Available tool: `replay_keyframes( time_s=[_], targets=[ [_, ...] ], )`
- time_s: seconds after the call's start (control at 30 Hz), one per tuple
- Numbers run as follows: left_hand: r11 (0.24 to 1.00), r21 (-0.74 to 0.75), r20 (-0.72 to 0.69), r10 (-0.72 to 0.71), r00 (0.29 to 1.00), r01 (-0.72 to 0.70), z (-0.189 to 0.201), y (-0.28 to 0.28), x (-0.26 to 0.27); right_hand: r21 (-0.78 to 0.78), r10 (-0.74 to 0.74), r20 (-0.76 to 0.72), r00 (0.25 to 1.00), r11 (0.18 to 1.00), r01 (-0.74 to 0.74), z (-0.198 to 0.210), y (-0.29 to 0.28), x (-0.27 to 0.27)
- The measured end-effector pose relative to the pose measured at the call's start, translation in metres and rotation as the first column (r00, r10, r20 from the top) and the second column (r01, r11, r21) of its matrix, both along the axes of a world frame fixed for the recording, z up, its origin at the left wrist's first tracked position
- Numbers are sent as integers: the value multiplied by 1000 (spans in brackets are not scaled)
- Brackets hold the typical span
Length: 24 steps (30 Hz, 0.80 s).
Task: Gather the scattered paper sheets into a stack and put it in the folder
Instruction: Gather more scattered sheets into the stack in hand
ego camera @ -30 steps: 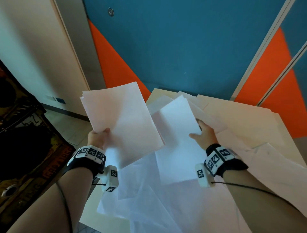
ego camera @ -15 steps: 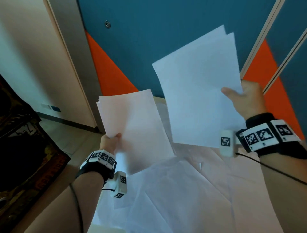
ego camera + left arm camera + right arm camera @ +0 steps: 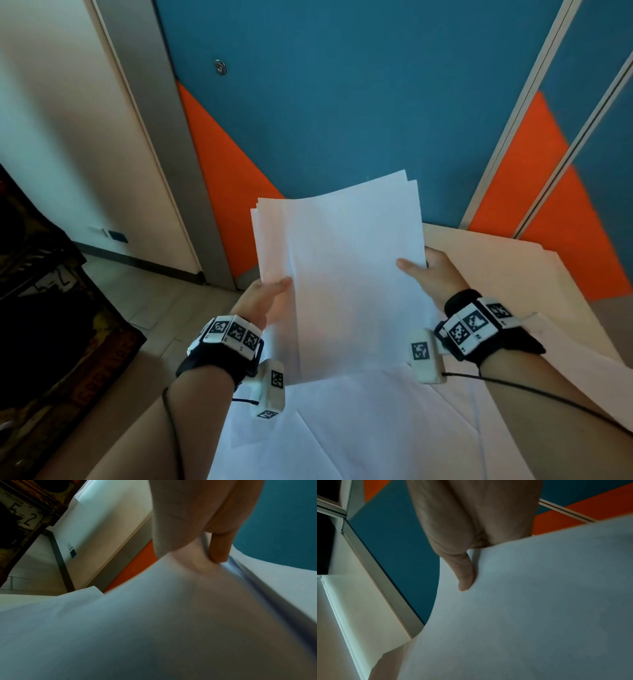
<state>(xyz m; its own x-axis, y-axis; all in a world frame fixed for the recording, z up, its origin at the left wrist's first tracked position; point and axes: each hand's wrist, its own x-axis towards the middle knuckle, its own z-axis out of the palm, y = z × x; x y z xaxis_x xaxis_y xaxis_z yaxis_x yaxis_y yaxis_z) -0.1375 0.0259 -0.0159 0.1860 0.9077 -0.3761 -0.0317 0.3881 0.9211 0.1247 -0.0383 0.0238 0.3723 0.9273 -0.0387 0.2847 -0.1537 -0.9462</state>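
Both bunches of paper have come together since the earlier picture, when each hand held its own bunch apart. Now the left hand [image 3: 262, 301] and the right hand [image 3: 432, 274] hold one stack [image 3: 342, 274] up in the air above the table [image 3: 513, 260]. Each hand pinches a side edge of it, thumb on top and fingers behind. The sheets do not line up yet; corners stick out at the top. More loose sheets [image 3: 359, 428] lie on the table near its front edge. The folder cannot be picked out. Paper is light, thin and bendy, and sheets can slip apart, so holding both side edges looks like the safest way.
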Motion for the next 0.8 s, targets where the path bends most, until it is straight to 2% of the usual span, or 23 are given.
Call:
replay_keyframes(
  time_s=[0.1, 0.17, 0.33, 0.47, 0.57, 0.63, 0.7, 0.8],
  targets=[
    [999, -31, -49, -21, 999, 20, 3, 3, 3, 6, 33, 12, 999, 999, -33, -7, 1, -2],
    [998, -41, 14, -50, 999, 51, 1, 7, 3, 31, 46, 45, 998, 998, -47, -10, 2, -5],
    [997, -2, 56, -75, 996, 75, 6, 4, 15, 71, -11, 35, 999, 997, 9, -19, 7, -16],
    [994, 100, -94, -28, 995, 38, 4, 4, 22, 84, 58, 62, 996, 994, -63, -24, 10, -22],
    [984, 155, -183, 110, 977, -82, -3, 11, 23, 60, 102, 52, 993, 993, -105, -25, 8, -20],
    [968, 189, -201, 204, 958, -166, -5, 14, 23, -8, 55, 99, 994, 998, -54, -33, 4, -10],
    [952, 199, -184, 270, 945, -233, -6, 17, 20, -157, 69, 202, 977, 987, -37, -48, -5, 5],
    [931, 190, -157, 343, 926, -312, -9, 20, 14, -491, 296, 357, 886, 866, -92, -76, -30, 21]
  ],
)
